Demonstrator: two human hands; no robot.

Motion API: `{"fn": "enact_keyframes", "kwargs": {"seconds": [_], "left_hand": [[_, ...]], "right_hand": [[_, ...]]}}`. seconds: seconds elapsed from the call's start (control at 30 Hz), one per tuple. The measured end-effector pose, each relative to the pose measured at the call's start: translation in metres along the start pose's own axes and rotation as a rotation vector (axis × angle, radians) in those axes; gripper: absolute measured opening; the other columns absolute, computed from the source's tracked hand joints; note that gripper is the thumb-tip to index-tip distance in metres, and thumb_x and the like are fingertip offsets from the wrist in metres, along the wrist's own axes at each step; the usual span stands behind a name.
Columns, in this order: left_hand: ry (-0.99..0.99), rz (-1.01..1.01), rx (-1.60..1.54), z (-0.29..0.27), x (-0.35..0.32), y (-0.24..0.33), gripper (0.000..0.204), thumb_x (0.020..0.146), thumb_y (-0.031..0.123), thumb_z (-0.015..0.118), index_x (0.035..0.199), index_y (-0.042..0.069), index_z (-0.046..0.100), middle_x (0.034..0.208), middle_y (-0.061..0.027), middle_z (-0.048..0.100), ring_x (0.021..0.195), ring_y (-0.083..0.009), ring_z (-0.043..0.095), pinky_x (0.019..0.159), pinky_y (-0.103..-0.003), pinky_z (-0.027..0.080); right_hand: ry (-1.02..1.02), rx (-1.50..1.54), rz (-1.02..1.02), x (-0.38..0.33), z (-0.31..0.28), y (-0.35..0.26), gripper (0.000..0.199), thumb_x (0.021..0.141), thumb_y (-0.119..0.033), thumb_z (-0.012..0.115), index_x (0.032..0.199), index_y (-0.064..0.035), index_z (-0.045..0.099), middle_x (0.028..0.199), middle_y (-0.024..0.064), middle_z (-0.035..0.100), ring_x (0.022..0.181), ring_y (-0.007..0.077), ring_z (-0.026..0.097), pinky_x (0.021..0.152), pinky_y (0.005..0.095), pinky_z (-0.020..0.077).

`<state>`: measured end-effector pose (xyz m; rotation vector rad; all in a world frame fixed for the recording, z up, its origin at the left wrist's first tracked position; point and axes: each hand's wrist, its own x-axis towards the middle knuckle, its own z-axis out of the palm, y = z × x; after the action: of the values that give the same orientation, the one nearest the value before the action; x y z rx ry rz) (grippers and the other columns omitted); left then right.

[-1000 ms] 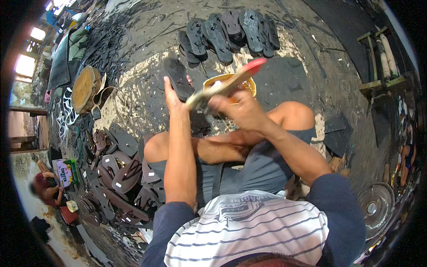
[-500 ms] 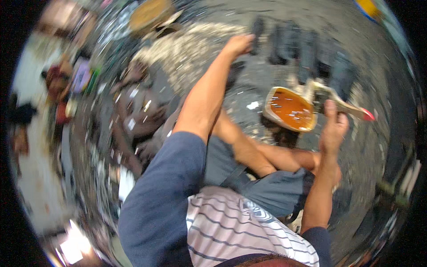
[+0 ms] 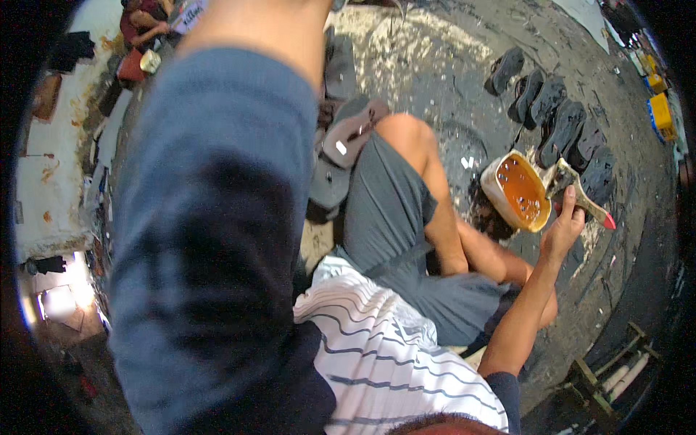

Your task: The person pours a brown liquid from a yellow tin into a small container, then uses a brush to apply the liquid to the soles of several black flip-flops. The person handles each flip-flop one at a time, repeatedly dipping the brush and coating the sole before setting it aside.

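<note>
My right hand (image 3: 562,226) is closed around a flat paintbrush (image 3: 593,206) with a pale wooden handle and a red tip. The brush head is beside the rim of a whitish tub (image 3: 494,190) that holds amber, glue-like liquid (image 3: 520,190). Beyond them, several dark footwear soles (image 3: 562,129) lie in a row on the floor. My left arm (image 3: 217,181) reaches up past the top edge, so its hand is out of sight. Under that arm, partly covered, brown and dark slipper soles (image 3: 355,134) lie in a pile by my knee.
I sit on a stained, dark floor (image 3: 406,76) with my legs folded. Another person (image 3: 141,22) sits at the far left. Yellow and blue containers (image 3: 661,116) stand at the far right. A low wooden frame (image 3: 612,377) is at the lower right.
My left hand has left the dark sole at the row's far end and gone out past the top edge. The view has shifted; my right hand still holds the paintbrush by the tub.
</note>
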<state>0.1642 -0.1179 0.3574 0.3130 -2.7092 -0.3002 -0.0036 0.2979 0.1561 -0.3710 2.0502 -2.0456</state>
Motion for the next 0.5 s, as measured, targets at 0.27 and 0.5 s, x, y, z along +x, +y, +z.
{"fn": "enact_keyframes", "kwargs": {"seconds": [0.27,0.5], "left_hand": [[-0.498,0.004,0.182,0.087,-0.111,0.04,0.049,0.086,0.05,0.071,0.093,0.002,0.076,0.084,-0.0169,0.074,0.076,-0.0276,0.073,0.068,-0.041,0.057],[-0.711,-0.332,0.327,0.036,-0.064,-0.018,0.056,0.082,0.054,0.076,0.094,-0.002,0.077,0.091,-0.0214,0.076,0.083,-0.0318,0.074,0.074,-0.044,0.058]], "right_hand": [[-0.113,0.099,0.012,0.004,0.006,0.035,0.035,0.102,-0.029,0.069,0.119,0.0018,0.067,0.105,0.006,0.071,0.096,0.0147,0.068,0.08,0.03,0.0562],[-0.066,-0.012,-0.032,-0.011,0.003,0.012,0.029,0.099,-0.032,0.073,0.111,-0.0061,0.071,0.095,-0.0039,0.065,0.083,0.0046,0.056,0.072,0.0237,0.0448]]}}
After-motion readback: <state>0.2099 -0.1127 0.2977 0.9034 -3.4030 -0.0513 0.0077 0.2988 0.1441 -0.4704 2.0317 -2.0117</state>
